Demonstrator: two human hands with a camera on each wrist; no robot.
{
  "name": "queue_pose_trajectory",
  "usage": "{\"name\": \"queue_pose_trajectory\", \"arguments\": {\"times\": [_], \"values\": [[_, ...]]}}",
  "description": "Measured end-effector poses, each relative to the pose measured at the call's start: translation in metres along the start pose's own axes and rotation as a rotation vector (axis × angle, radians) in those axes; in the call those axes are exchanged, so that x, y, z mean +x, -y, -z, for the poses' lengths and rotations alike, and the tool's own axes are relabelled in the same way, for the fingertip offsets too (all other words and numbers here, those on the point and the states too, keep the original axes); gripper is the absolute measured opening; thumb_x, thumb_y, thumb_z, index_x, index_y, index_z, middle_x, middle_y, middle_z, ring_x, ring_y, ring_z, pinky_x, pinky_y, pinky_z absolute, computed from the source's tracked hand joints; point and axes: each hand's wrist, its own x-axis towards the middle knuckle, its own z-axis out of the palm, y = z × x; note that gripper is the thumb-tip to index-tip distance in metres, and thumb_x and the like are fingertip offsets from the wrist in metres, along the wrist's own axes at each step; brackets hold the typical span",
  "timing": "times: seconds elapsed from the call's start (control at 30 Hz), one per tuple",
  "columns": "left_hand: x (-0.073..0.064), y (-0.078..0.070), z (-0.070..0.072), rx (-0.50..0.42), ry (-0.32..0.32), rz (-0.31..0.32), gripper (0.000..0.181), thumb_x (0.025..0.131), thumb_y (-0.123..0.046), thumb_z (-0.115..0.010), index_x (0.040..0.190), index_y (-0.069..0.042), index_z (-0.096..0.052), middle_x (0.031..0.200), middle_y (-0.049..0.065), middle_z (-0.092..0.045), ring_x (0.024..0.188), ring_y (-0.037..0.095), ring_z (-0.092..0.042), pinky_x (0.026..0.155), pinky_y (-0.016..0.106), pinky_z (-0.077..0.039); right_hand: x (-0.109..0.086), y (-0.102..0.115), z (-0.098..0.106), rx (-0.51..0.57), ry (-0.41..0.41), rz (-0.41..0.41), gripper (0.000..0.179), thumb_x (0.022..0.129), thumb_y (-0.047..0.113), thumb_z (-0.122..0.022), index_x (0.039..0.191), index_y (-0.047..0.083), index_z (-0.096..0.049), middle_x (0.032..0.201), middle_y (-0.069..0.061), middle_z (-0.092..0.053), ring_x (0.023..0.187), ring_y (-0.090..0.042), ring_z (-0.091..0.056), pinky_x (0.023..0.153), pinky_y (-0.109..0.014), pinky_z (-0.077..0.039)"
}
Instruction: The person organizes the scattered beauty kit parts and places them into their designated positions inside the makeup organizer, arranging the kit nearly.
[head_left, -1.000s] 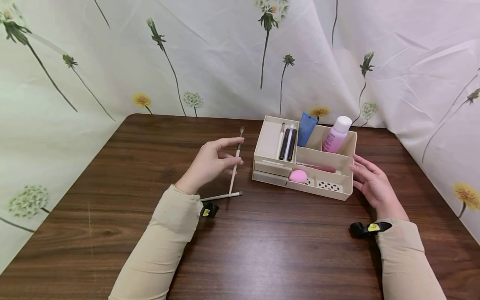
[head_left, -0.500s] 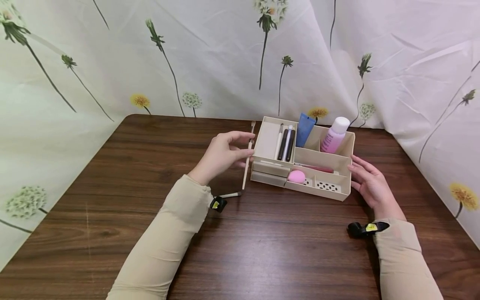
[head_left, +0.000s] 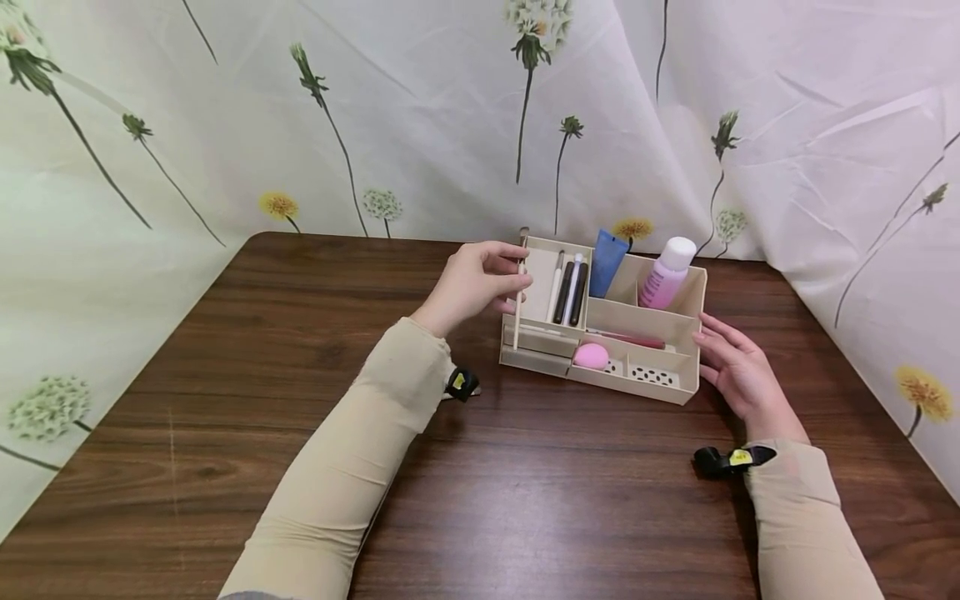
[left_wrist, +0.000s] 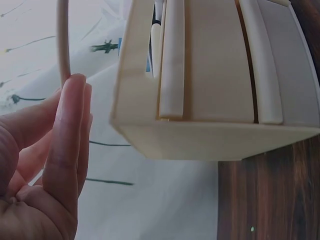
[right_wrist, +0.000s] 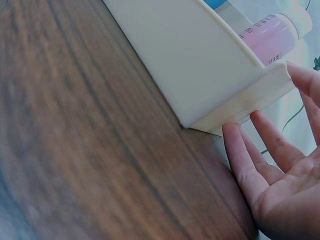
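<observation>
My left hand [head_left: 474, 282] pinches a makeup brush [head_left: 518, 317] between thumb and fingers, bristles upward. The brush overlaps the left edge of a beige desktop organizer [head_left: 536, 362] in the head view. In the left wrist view the pale brush handle [left_wrist: 63, 40] rises from the fingertips beside the organizer's top corner. My right hand [head_left: 742, 375] rests its extended fingertips on the organizer's right side wall. Several pens and a brush [head_left: 557, 283] lie in the top left tray. A second brush on the table is almost fully hidden behind my left wrist.
The organizer also holds a blue tube [head_left: 608, 265], a pink bottle with a white cap [head_left: 664, 279], a red stick [head_left: 637, 338] and a pink makeup sponge [head_left: 592, 356]. It stands on a dark wooden table [head_left: 540, 500], before a flowered curtain [head_left: 435, 125].
My left hand has carried the brush right and away from me, from above the table to the organizer's left edge. The right hand has kept its place on the organizer's side.
</observation>
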Motion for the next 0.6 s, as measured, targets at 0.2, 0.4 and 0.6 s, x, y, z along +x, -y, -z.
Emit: {"name": "queue_pose_trajectory", "arguments": {"times": [0.2,0.4,0.6], "values": [[0.016,-0.002,-0.007,-0.022,-0.027,0.006,0.04,0.09,-0.008,-0.072,0.13,-0.004,-0.063,0.11,0.016,-0.068,0.074,0.015,-0.068,0.069,0.035,-0.062,0.0,0.0,0.0,-0.005,0.002,0.004,0.033,0.1,0.0,-0.052,0.119,0.02,-0.071,0.11,0.007,-0.074,0.098,-0.008,-0.07,0.076,-0.028,-0.059],[0.03,-0.004,-0.017,0.011,-0.056,0.026,0.04,0.091,-0.01,-0.072,0.129,-0.004,-0.063,0.113,0.015,-0.069,0.078,0.018,-0.071,0.066,0.032,-0.061,0.0,0.0,0.0,0.002,-0.006,-0.009,0.034,0.1,-0.001,-0.051,0.116,0.021,-0.072,0.109,0.007,-0.074,0.097,-0.008,-0.07,0.076,-0.028,-0.059],[0.042,-0.002,-0.026,0.031,-0.073,0.033,0.038,0.09,-0.012,-0.073,0.127,-0.004,-0.064,0.109,0.015,-0.071,0.077,0.018,-0.07,0.062,0.03,-0.061,0.0,0.0,0.0,0.004,-0.007,-0.01,0.035,0.1,-0.001,-0.05,0.116,0.021,-0.072,0.11,0.007,-0.074,0.097,-0.008,-0.071,0.075,-0.028,-0.059]]}}
